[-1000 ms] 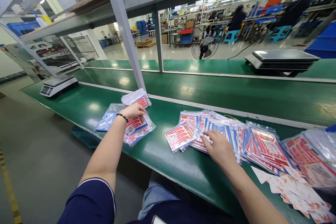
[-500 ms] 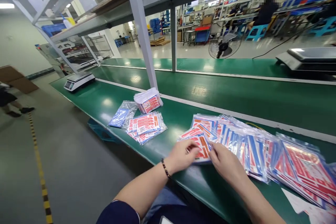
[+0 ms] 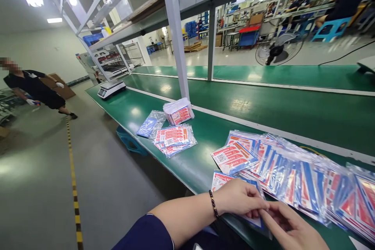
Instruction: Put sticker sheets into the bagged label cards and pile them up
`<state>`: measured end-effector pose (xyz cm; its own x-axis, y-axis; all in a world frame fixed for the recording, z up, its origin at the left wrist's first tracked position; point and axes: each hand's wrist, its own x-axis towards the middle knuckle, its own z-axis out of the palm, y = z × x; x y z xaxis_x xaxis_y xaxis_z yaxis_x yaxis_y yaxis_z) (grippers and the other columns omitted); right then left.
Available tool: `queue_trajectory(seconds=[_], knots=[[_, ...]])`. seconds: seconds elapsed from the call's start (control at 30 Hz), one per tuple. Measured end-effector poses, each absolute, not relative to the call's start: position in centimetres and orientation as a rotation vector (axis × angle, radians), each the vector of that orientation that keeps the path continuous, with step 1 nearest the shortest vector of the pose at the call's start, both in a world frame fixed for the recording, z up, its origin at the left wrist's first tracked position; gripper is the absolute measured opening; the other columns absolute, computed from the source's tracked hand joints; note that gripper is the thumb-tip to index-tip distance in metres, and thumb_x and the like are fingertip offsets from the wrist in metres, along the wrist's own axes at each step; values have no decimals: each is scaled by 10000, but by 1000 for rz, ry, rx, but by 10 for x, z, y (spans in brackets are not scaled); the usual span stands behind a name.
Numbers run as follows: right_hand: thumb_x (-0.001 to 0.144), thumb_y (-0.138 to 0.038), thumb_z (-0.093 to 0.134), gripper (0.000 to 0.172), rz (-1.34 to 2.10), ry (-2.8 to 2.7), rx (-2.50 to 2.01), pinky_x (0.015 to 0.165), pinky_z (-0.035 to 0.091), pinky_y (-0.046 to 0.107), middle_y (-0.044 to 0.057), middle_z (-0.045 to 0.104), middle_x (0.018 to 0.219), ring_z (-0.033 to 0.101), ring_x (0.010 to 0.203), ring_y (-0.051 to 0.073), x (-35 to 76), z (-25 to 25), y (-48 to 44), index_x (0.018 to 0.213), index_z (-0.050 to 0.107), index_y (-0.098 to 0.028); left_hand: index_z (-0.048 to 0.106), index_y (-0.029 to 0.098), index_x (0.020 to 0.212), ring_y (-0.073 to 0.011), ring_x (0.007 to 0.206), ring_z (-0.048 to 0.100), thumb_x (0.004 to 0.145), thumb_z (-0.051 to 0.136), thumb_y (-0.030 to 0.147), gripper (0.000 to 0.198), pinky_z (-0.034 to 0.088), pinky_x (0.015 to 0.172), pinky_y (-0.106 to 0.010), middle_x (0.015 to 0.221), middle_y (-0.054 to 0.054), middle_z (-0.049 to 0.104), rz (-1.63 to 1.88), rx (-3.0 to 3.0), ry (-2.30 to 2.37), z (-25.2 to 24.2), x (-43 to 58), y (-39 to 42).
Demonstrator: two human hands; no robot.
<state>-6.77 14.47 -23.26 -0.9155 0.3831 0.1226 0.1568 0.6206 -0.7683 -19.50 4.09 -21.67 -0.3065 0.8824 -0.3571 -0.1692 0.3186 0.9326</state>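
A clear plastic bag with a red, white and blue printed card (image 3: 220, 180) inside is in both hands near the bench's front edge. My left hand (image 3: 241, 198) lies over it, thumb and fingers pinched at its right end. Close against those fingertips, my right hand (image 3: 288, 222) is closed on the same end of the bag; the exact grip is partly hidden. Just beyond, a printed card with a QR code (image 3: 233, 157) lies on the bench. To the right, a long overlapping row of bagged cards (image 3: 290, 175) spreads out.
Leftward on the green bench (image 3: 211, 121) are a small pile of bagged cards (image 3: 175, 140), a stack of cards (image 3: 179, 111), a blue packet (image 3: 148, 125) and a scale (image 3: 111, 89). A metal post (image 3: 175, 35) rises behind them. Another person (image 3: 35, 86) walks at far left.
My view has turned left. Both hands have moved nearer the bench's front edge with the bagged card, and their fingertips have come together at its right end. The walking person has come more into view.
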Motion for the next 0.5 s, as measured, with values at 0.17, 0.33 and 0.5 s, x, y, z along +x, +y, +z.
queue_trajectory(seconds=[0.17, 0.33, 0.5], knots=[[816, -532, 336, 452, 1228, -2730, -545, 488, 396, 202, 29, 494, 580, 476, 532, 114, -57, -232, 149, 625, 498, -156, 511, 104, 682, -76, 491, 486, 785, 500, 379, 294, 373, 471, -164, 565, -4, 512, 1150, 947, 1614, -227, -179, 39], [834, -463, 292, 408, 791, -2726, -922, 507, 335, 260, 27, 468, 570, 453, 538, 139, -44, -238, 152, 588, 423, -164, 455, 100, 594, -72, 520, 480, 805, 429, 293, 287, 325, 475, -153, 562, -13, 516, 1123, 1211, 1761, -229, -173, 36], [829, -417, 438, 279, 624, -2460, -748, 663, 449, 274, 74, 519, 937, 542, 783, 148, -28, -234, 150, 866, 571, -175, 451, 102, 638, -73, 470, 447, 844, 378, 332, 317, 333, 463, -173, 545, -16, 486, 1168, 1042, 1671, -234, -172, 39]])
